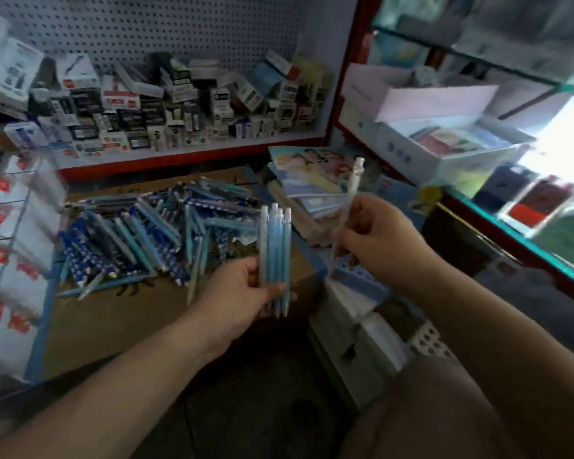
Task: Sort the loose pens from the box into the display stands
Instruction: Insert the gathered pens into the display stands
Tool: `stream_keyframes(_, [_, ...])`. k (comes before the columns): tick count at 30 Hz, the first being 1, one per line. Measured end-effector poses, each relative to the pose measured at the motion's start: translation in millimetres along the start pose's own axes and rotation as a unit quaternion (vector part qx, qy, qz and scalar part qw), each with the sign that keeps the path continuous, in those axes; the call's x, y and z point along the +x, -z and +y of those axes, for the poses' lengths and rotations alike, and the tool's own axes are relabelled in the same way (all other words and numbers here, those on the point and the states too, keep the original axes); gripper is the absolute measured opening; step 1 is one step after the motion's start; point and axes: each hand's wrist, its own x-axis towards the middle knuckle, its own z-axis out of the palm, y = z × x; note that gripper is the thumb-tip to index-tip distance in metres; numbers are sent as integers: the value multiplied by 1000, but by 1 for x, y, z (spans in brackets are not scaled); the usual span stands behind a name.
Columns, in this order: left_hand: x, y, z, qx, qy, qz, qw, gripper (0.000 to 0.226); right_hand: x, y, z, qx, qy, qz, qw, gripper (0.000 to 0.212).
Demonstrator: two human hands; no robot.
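Head view: two bare forearms are reaching in from 6 o'clock over a flat brown cardboard box (113, 319).
Left hand (242, 293): its fingers and thumb are curling round a bundle of slim light-blue plastic pens with white caps (275, 246), holding them upright with the caps pointing to 12 o'clock.
Right hand (378, 240): at 3 o'clock of the bundle and apart from it, its fingertips are pinching a single pale translucent pen (348, 200), which is leaning slightly, clicker end toward 12 o'clock.
Loose pens: a jumbled heap of blue and teal pens (146, 233) is lying on the cardboard at 9 o'clock of the bundle.
Display stand: a clear tiered rack with red-and-white labels (14, 260) is standing at the frame's 9 o'clock edge.
Blue tray: a light-blue plastic holder with rows of holes (358, 283) is sitting at 6 o'clock of the pinching fingers.
Shelf: small printed cartons (179, 104) are crowding the ledge at 12 o'clock, below a grey pegboard (179, 24).
Notebooks: a stack of illustrated notebooks (312, 173) is lying at 3 o'clock of the heap.
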Motion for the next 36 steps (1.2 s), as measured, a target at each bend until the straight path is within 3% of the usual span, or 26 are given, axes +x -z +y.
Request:
stream_keyframes(7, [3, -110, 33, -9, -48, -133, 990, 25, -88, 134, 92, 57, -97, 159, 981, 17])
stream_keyframes(10, [-1, -154, 39, -11, -59, -171, 984, 27, -128, 162, 118, 50, -129, 231, 963, 17])
stream_keyframes(15, [-7, -200, 35, -7, -53, -194, 980, 21, -167, 174, 158, 3, -159, 284, 946, 9])
stream_keyframes(18, [-8, -216, 32, 8, -47, -198, 979, 20, -168, 171, 173, 9, -158, 290, 944, 15])
stream_keyframes(22, [-4, -231, 31, 35, -27, -218, 975, 24, -152, 153, 178, 73, -191, 235, 950, 10])
stream_keyframes(25, [10, -235, 30, 54, 1, -232, 971, 27, -137, 138, 186, -24, -178, 214, 960, 13])
stream_keyframes(30, [29, -231, 18, 111, 11, -226, 968, 26, -117, 115, 197, -69, -155, 205, 964, 7])
stream_keyframes(36, [42, -225, 11, 99, 26, -239, 966, 25, -105, 103, 212, -138, -161, 203, 956, 7])
